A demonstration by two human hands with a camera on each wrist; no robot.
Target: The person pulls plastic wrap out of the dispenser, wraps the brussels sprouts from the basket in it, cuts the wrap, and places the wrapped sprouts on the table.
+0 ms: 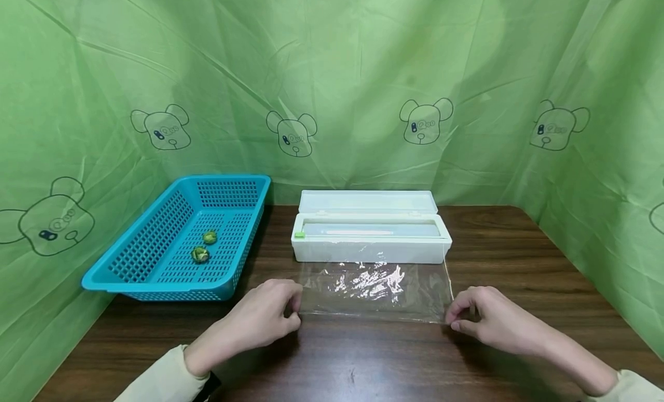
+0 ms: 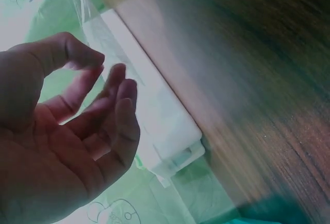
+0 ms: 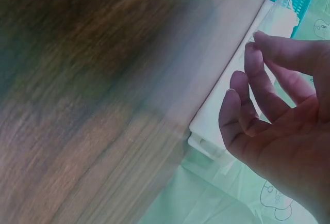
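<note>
A sheet of clear plastic wrap (image 1: 373, 289) stretches toward me from a white cling film dispenser box (image 1: 370, 252), whose lid (image 1: 368, 202) stands raised at the back. My left hand (image 1: 267, 312) pinches the sheet's near left corner between thumb and index finger. At the near right corner, my right hand (image 1: 485, 318) pinches the film the same way. In the left wrist view, the thumb and index tips of the left hand (image 2: 72, 115) meet while the other fingers curl loosely. The right hand (image 3: 278, 90) shows a matching pinch in its wrist view.
A blue plastic basket (image 1: 244, 258) stands left of the dispenser with two small green round vegetables (image 1: 200, 254) inside. A green slider (image 1: 300, 235) sits at the dispenser's left end. Green fabric (image 1: 353, 73) with bear drawings surrounds the dark wooden table (image 1: 363, 367).
</note>
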